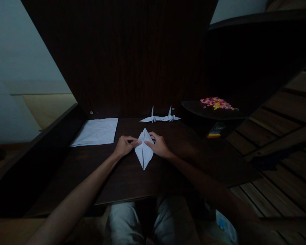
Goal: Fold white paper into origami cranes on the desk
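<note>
A white sheet of paper folded into a long diamond is between my two hands, its points toward and away from me and a slit down its middle. My left hand pinches its left corner, thumb on top. On the opposite corner, my right hand grips with the thumb pressed on the face and the fingers behind. Beyond the diamond stand two finished white paper cranes, a left one and a right one, side by side against the back panel.
White paper sheets lie stacked at the left of the dark wooden desk. A small shelf at the right bears a pile of pink, yellow and red bits. A raised board edges the left side.
</note>
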`<action>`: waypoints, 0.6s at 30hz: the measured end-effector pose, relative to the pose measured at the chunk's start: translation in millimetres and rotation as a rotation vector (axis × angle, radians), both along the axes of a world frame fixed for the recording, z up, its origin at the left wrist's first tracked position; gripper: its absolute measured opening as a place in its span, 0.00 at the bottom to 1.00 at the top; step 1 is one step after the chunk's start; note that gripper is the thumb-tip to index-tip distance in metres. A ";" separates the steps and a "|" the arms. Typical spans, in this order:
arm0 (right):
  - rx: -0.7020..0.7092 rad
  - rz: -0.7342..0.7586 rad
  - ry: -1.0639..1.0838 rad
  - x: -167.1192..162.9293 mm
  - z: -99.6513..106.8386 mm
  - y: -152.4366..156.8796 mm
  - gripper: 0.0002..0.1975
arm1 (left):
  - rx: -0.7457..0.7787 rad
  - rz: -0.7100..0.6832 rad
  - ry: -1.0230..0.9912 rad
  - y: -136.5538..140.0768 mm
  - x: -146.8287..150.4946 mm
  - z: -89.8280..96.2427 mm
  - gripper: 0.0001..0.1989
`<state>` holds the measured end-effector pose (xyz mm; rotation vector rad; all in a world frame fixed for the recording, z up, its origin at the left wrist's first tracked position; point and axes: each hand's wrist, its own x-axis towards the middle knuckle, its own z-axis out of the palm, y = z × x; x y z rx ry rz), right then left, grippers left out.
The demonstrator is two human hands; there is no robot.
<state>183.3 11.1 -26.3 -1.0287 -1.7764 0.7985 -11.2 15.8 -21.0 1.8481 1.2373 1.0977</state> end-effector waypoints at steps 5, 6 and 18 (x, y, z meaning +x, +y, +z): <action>-0.012 0.011 -0.026 0.4 -2.5 2.4 0.12 | 0.018 0.002 0.102 2.6 -3.2 0.0 0.13; -0.014 0.010 -0.033 0.4 -2.6 2.7 0.12 | 0.044 -0.005 0.108 3.2 -4.0 -0.3 0.12; -0.074 -0.083 0.027 -0.6 -2.6 4.0 0.15 | 0.358 -0.152 0.421 -0.7 -12.8 -0.2 0.15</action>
